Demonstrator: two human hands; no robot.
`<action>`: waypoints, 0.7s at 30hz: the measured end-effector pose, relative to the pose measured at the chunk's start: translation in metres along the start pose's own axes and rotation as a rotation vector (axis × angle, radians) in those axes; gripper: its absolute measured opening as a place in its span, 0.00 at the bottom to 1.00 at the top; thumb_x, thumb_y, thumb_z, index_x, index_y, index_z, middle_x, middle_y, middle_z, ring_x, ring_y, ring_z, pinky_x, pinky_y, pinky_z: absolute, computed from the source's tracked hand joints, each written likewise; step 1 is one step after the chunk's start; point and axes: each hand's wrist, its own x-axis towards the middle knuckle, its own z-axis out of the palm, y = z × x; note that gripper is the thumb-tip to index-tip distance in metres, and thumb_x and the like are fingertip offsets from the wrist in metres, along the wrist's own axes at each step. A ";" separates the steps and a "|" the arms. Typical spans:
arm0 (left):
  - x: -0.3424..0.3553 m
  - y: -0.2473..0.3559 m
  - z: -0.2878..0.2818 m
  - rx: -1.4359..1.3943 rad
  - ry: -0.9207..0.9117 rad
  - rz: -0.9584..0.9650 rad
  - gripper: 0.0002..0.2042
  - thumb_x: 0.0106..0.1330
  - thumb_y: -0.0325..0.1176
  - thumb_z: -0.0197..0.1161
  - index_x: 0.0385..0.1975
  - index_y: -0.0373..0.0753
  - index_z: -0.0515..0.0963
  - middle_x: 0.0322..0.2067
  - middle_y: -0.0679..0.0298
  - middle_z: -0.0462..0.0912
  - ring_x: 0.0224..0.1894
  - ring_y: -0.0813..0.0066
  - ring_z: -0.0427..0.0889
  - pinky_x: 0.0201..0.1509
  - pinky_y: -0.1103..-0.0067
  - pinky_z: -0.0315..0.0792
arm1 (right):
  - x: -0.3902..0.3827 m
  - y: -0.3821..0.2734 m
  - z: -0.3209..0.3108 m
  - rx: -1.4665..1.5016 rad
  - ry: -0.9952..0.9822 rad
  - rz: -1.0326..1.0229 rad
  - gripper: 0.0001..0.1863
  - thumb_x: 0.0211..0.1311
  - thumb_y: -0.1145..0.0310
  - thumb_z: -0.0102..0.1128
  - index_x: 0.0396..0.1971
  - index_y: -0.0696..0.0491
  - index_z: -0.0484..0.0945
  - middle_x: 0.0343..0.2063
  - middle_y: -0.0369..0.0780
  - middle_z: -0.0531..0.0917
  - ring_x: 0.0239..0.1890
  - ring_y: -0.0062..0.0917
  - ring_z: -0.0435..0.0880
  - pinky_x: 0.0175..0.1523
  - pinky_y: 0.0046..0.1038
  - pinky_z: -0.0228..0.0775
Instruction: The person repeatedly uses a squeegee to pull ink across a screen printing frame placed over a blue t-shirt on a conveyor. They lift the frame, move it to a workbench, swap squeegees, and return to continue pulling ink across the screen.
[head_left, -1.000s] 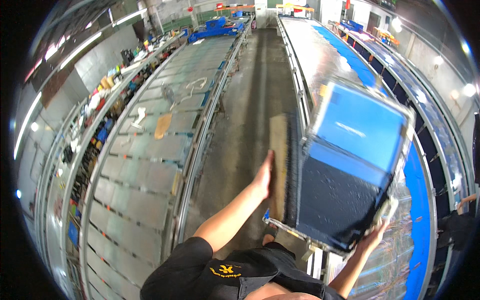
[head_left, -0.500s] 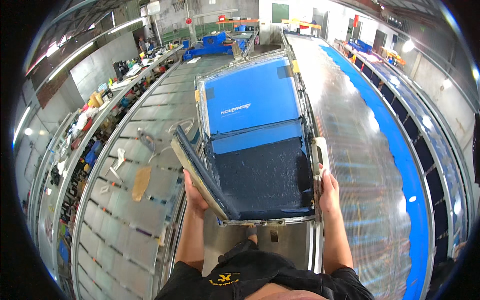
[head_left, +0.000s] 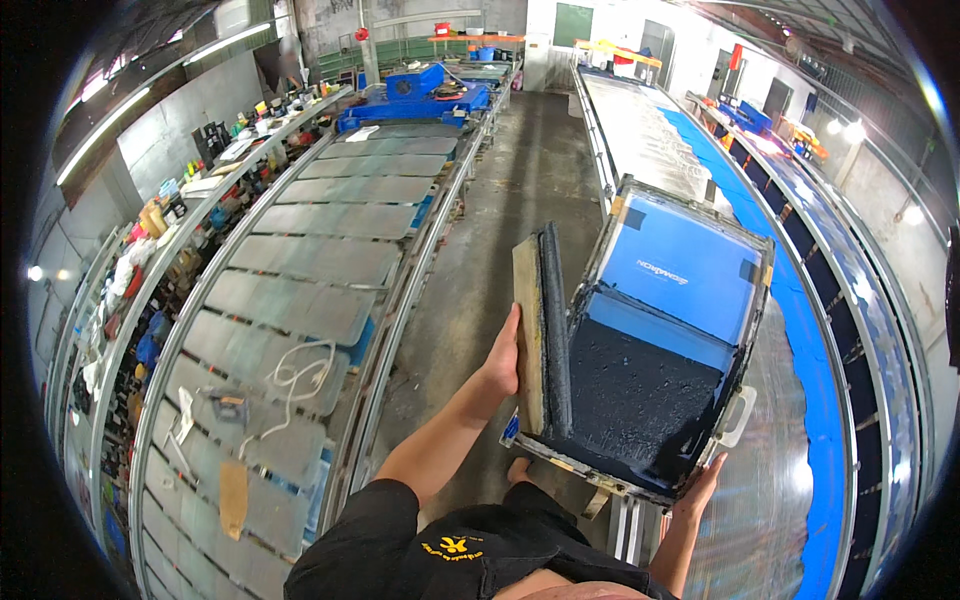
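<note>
A screen-printing frame [head_left: 600,480] tilts over the right-hand table, its upper mesh [head_left: 690,255] blue and its lower half coated with thick black ink [head_left: 640,390]. Against its left side leans a squeegee [head_left: 535,330] with a pale wooden handle and an ink-blackened blade. My left hand [head_left: 505,360] is closed on that wooden handle; its fingers are mostly hidden behind it. At the frame's lower right corner my right hand [head_left: 700,487] grips the rim, with part of the fingers out of sight. Just above that hand a whitish loop-shaped handle [head_left: 738,417] juts from the frame's side.
To the left runs a long table of grey printing pallets [head_left: 300,300], bearing a white cable [head_left: 290,385] and a brown paper piece [head_left: 233,500]. Blue machinery [head_left: 415,95] sits at its far end. Rightward, a long table [head_left: 780,480] has a shiny covering over blue sheeting [head_left: 820,430]. A concrete aisle [head_left: 480,230] separates them.
The frame and squeegee have shifted right, from above the aisle to over the right-hand table, carried by both hands. My view has turned, baring more of the aisle.
</note>
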 end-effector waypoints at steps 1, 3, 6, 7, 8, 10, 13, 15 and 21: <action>0.048 0.018 0.001 0.002 0.019 -0.012 0.39 0.74 0.73 0.47 0.61 0.42 0.81 0.50 0.60 0.88 0.50 0.64 0.86 0.57 0.64 0.79 | 0.037 -0.002 0.027 0.041 0.011 0.000 0.38 0.71 0.27 0.53 0.44 0.53 0.86 0.27 0.29 0.85 0.26 0.17 0.81 0.30 0.23 0.71; 0.139 0.057 0.010 0.003 0.078 0.023 0.40 0.73 0.73 0.48 0.60 0.40 0.81 0.50 0.58 0.88 0.49 0.62 0.86 0.57 0.63 0.80 | 0.116 -0.013 0.090 0.089 0.022 -0.030 0.38 0.71 0.27 0.53 0.43 0.53 0.86 0.28 0.30 0.85 0.27 0.18 0.82 0.31 0.23 0.71; 0.233 0.127 0.013 0.049 0.042 0.131 0.42 0.73 0.74 0.46 0.62 0.37 0.80 0.50 0.55 0.88 0.49 0.60 0.86 0.57 0.62 0.79 | 0.221 -0.038 0.184 0.161 -0.076 -0.017 0.38 0.71 0.26 0.50 0.41 0.50 0.87 0.28 0.30 0.88 0.28 0.19 0.84 0.32 0.22 0.72; 0.262 0.153 0.012 0.002 0.089 0.086 0.44 0.72 0.76 0.46 0.62 0.37 0.79 0.49 0.54 0.88 0.49 0.60 0.86 0.56 0.62 0.80 | 0.251 -0.050 0.209 0.086 -0.053 0.033 0.38 0.71 0.27 0.50 0.42 0.50 0.87 0.31 0.32 0.89 0.32 0.21 0.87 0.40 0.24 0.77; 0.288 0.180 0.008 -0.051 0.066 0.056 0.44 0.71 0.77 0.45 0.61 0.38 0.80 0.48 0.55 0.88 0.47 0.61 0.87 0.54 0.62 0.81 | 0.282 -0.056 0.237 0.182 -0.202 0.031 0.36 0.72 0.28 0.51 0.41 0.50 0.87 0.32 0.32 0.90 0.35 0.23 0.89 0.44 0.27 0.79; 0.340 0.225 -0.004 -0.008 0.057 0.118 0.43 0.71 0.77 0.45 0.59 0.39 0.81 0.46 0.55 0.87 0.46 0.60 0.88 0.52 0.61 0.82 | 0.344 -0.069 0.294 0.107 -0.178 0.055 0.35 0.73 0.29 0.52 0.40 0.50 0.87 0.33 0.33 0.91 0.37 0.24 0.89 0.47 0.29 0.79; 0.437 0.277 -0.028 -0.045 0.118 0.189 0.42 0.72 0.76 0.43 0.58 0.41 0.81 0.45 0.56 0.88 0.48 0.60 0.88 0.55 0.59 0.82 | 0.437 -0.079 0.390 0.084 -0.185 0.009 0.34 0.75 0.32 0.51 0.44 0.52 0.86 0.40 0.35 0.90 0.43 0.25 0.88 0.53 0.30 0.78; 0.512 0.314 -0.050 -0.112 0.137 0.158 0.42 0.71 0.77 0.44 0.57 0.42 0.82 0.44 0.57 0.88 0.46 0.60 0.88 0.54 0.59 0.82 | 0.500 -0.082 0.456 0.080 -0.282 -0.058 0.34 0.76 0.33 0.51 0.47 0.54 0.85 0.43 0.36 0.88 0.47 0.24 0.86 0.57 0.29 0.76; 0.772 0.433 -0.056 -0.059 0.022 0.104 0.42 0.71 0.77 0.44 0.60 0.42 0.80 0.49 0.57 0.87 0.49 0.61 0.87 0.57 0.60 0.80 | 0.676 -0.099 0.603 0.087 -0.138 -0.089 0.35 0.74 0.32 0.53 0.46 0.54 0.85 0.41 0.36 0.89 0.44 0.24 0.86 0.55 0.29 0.76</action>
